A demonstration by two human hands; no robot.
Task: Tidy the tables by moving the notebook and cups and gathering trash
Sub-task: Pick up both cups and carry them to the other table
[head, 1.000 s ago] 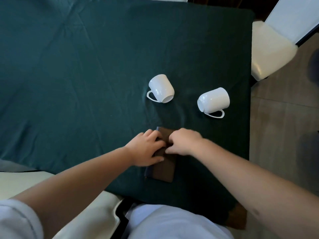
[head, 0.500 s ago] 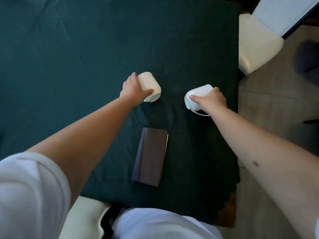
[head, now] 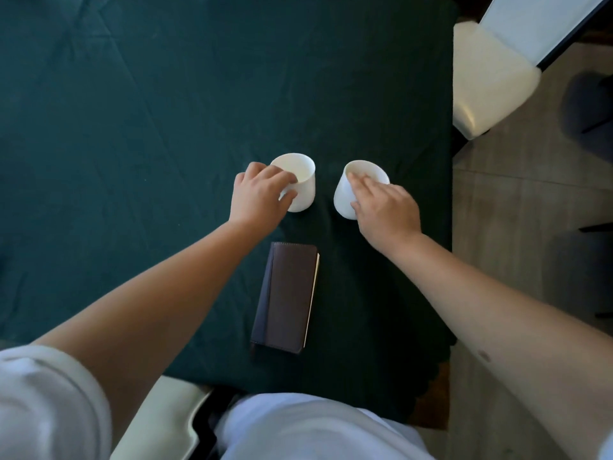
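- Change: half a second back both cups lay on their sides; now the left cup (head: 297, 182) and right cup (head: 356, 189) stand mouth-up on the green-covered desk (head: 132, 127). A second back both hands were on the notebook (head: 287, 297); it now lies free and closed.
- Meaning (judgement): notebook set down, cups righted; carrying the cups away looks like the next step. No trash in view.
- Left hand (head: 258, 197): grip pinching the left cup, fingers over the rim, thumb low on the near wall.
- Right hand (head: 384, 207): grip pinching the right cup, fingertips (head: 358, 180) over the rim, palm against the near side. This cup is tilted slightly.
- Cups near each other, not touching; notebook nearer the body, between the forearms, apart from both grips.
- A chair (head: 487, 78) stands at the desk's far right corner.
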